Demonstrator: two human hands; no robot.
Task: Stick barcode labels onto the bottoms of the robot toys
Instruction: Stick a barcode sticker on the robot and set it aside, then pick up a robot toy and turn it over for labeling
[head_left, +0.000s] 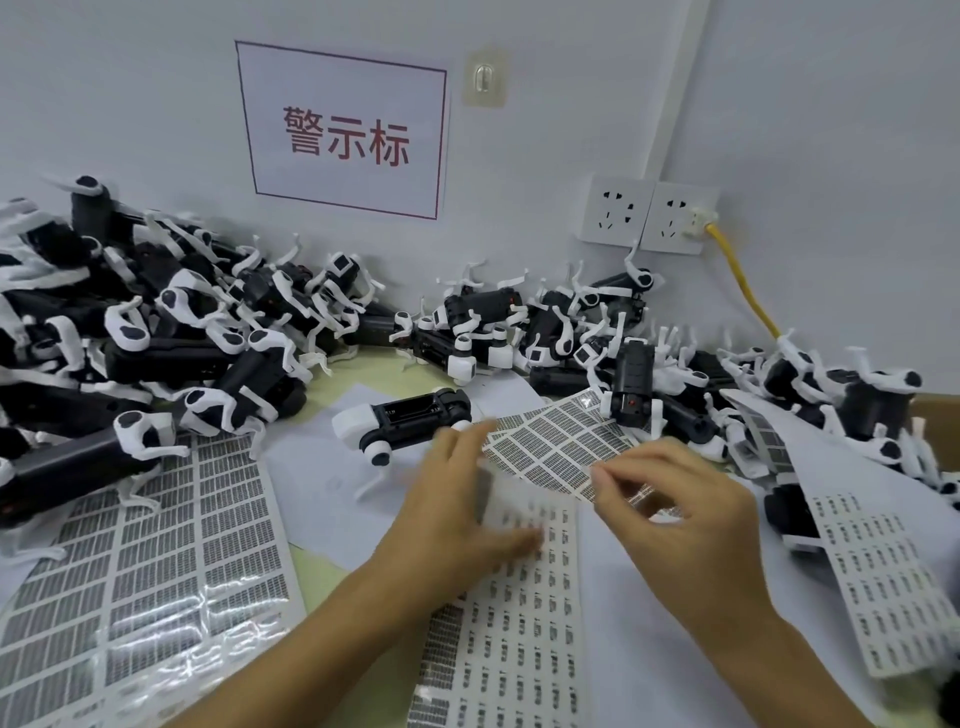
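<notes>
Left hand (467, 499) fingers flat, pinning label sheet (524, 597) to worktop (311, 582). Right hand (670, 514) pinching at label on sheet edge, likely peeling. Robot toy (410, 418) bottom-up just beyond, ready for label.

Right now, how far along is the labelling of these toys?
Done: cannot tell; no stuck label shows. In hand: both hands, left and right, work at the white barcode label sheet, motion-blurred. Left: one black-and-white robot toy lies ready; big heaps wait.
</notes>
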